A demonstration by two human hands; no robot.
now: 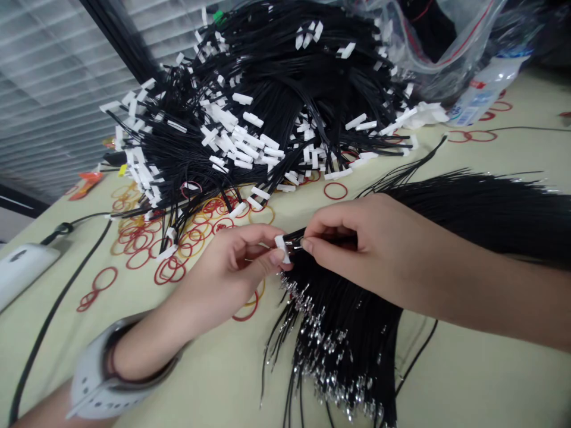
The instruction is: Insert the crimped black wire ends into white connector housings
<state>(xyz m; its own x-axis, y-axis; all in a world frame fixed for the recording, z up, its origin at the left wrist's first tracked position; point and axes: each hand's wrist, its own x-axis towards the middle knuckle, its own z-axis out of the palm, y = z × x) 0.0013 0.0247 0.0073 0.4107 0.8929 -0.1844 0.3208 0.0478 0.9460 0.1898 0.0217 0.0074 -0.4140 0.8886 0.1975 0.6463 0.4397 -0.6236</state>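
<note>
My left hand [232,267] pinches a small white plastic connector [282,248] between thumb and forefinger. My right hand [357,244] pinches thin black wires [297,238] whose ends meet the connector. Both hands hover just above a loose bundle of black wires with bare metal terminals [339,351] that fans toward the table's near edge. A grey band [96,374] sits on my left wrist.
A big pile of black wires fitted with white connectors [250,113] fills the back of the beige table [214,374]. Red and yellow rubber bands [147,249] lie scattered at left. A plastic bag [428,41] and a bottle [484,89] stand at back right. A black cable [53,309] crosses the left.
</note>
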